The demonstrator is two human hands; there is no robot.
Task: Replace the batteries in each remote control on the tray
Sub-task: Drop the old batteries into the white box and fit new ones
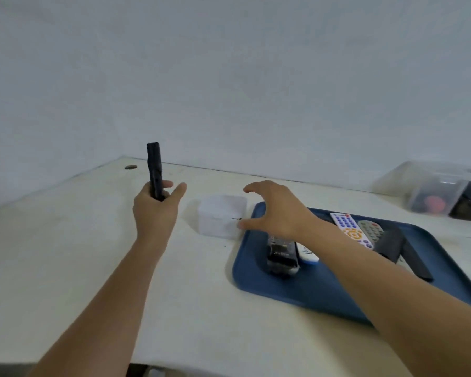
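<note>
My left hand [154, 210] grips a black remote [154, 171] by its lower end and holds it upright above the white table [79, 240], with the thumb stretched out to the side. My right hand [273, 209] is spread open, fingers arched and thumb low, over the white box [220, 217] that sits on the table just beside the left edge of the blue tray [297, 292]; from this angle I can't tell whether the fingertips touch the box.

On the tray I see a dark remote [281, 254] nearest me, with a small white one [307, 254] right beside it. Farther back lie a white remote with blue and orange buttons [347, 225] and a grey remote [371, 229]. Two black remotes [403, 250] lie crossed at the tray's right side.

A clear plastic container [433, 189] stands at the table's far right, well apart from the tray.
</note>
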